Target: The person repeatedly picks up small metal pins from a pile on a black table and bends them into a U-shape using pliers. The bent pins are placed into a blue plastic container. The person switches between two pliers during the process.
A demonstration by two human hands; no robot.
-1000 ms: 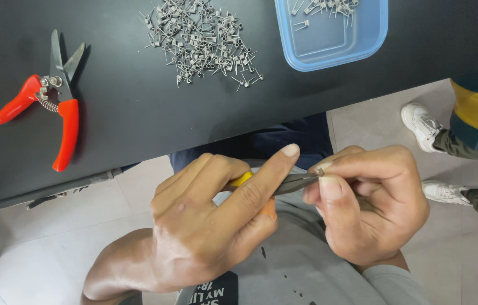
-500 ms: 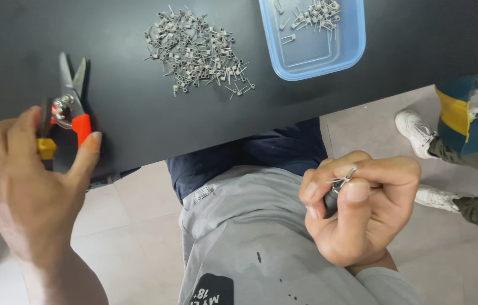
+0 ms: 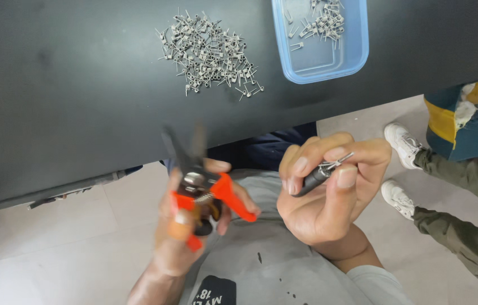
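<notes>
The red-handled cutters (image 3: 199, 186) are pretty blurred, gripped in the left hand (image 3: 185, 237). A small wire coil (image 3: 335, 164) on a dark rod (image 3: 312, 179) is pinched in the raised right hand (image 3: 323, 197).

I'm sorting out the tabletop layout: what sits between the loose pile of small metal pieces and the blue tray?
Nothing: in the head view only bare black table separates the pile of metal pieces from the blue tray.

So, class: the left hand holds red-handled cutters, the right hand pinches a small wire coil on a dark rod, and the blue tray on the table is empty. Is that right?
Not quite. The head view shows the blue tray holds several small metal coils. The rest stands: the left hand holds the red-handled cutters, and the right hand pinches a wire coil on a dark rod.
</notes>
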